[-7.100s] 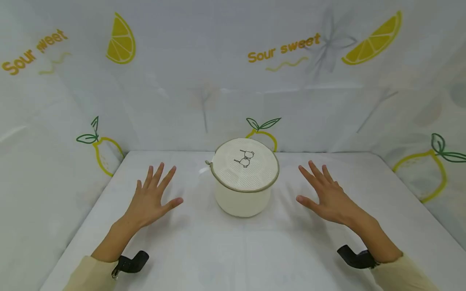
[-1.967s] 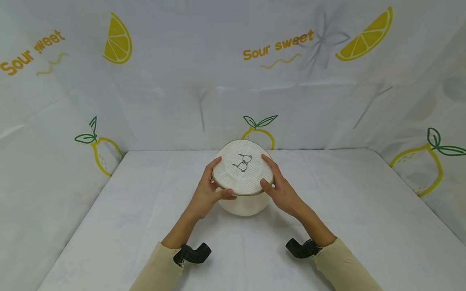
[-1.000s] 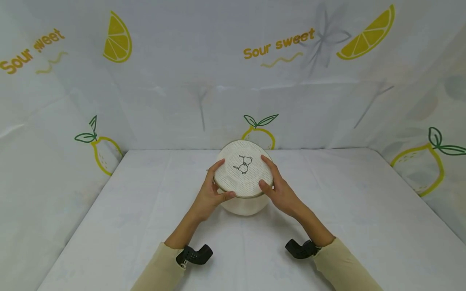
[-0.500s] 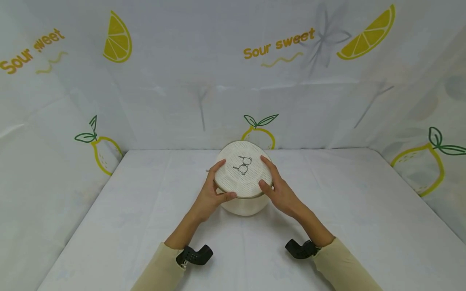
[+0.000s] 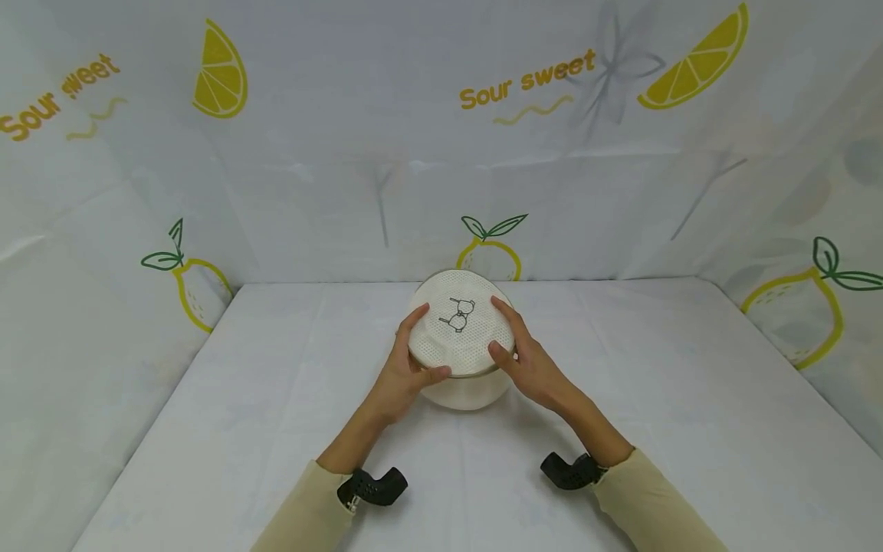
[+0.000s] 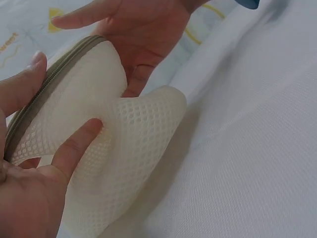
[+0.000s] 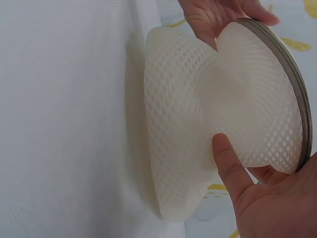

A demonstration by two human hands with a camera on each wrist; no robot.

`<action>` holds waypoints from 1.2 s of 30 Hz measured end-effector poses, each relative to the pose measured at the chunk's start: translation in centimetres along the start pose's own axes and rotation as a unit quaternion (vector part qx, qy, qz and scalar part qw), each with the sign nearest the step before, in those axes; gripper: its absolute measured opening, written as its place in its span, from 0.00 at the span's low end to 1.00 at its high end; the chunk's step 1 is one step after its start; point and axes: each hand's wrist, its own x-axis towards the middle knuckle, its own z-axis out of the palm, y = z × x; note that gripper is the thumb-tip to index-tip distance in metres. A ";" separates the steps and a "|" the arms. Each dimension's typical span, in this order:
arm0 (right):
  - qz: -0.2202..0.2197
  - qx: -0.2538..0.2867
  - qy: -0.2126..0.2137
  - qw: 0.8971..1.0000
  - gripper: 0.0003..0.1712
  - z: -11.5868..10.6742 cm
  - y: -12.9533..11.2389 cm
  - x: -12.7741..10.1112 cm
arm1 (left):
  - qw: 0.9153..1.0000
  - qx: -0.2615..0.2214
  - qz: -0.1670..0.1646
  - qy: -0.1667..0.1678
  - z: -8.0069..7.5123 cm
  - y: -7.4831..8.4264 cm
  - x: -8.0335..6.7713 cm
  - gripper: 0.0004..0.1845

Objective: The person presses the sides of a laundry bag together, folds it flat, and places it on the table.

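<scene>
A cream mesh laundry bag (image 5: pixel 469 345), round and drum-shaped, stands on the table with a dark line drawing on its top. My left hand (image 5: pixel 400 376) grips its left side, thumb at the near rim and index finger at the upper left edge. On the opposite side my right hand (image 5: pixel 534 368) holds the rim, with thumb and index finger over the top. Both wrist views show the mesh wall (image 6: pixel 148 119) dented inward, with fingertips pressing into it. An olive zipper (image 7: pixel 292 69) runs round the rim; its pull is mostly hidden by my left hand.
A white cloth (image 5: pixel 207 429) covers the table. White sheets (image 5: pixel 310 215) with printed lemons and "Sour sweet" lettering hang behind and at both sides, close to the table's edges. A black curved device (image 5: pixel 375 487) is strapped to each wrist.
Both hands have come in from either side and taken hold of the bag. Its top has since tipped slightly toward me and sunk a little, while its base stays in place.
</scene>
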 end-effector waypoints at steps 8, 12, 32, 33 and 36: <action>0.011 0.007 0.001 1.000 0.41 0.4 0.5 -0.3 | 0.998 0.062 -0.022 -0.008 -0.5 -0.3 0.1 0.56; 0.009 0.019 0.009 1.000 0.40 0.6 0.7 -0.3 | 0.997 0.068 -0.030 -0.002 -0.7 -0.5 0.2 0.57; -0.012 0.047 0.030 0.998 0.35 1.3 1.0 -0.1 | 0.994 0.102 -0.033 0.008 0.3 1.6 -0.9 0.51; -0.014 0.050 0.032 0.998 0.35 1.4 1.0 -0.1 | 0.994 0.103 -0.033 0.008 0.3 1.6 -0.9 0.51; -0.016 0.056 0.035 0.998 0.37 1.6 1.0 0.0 | 0.994 0.106 -0.031 0.011 0.2 1.5 -0.9 0.50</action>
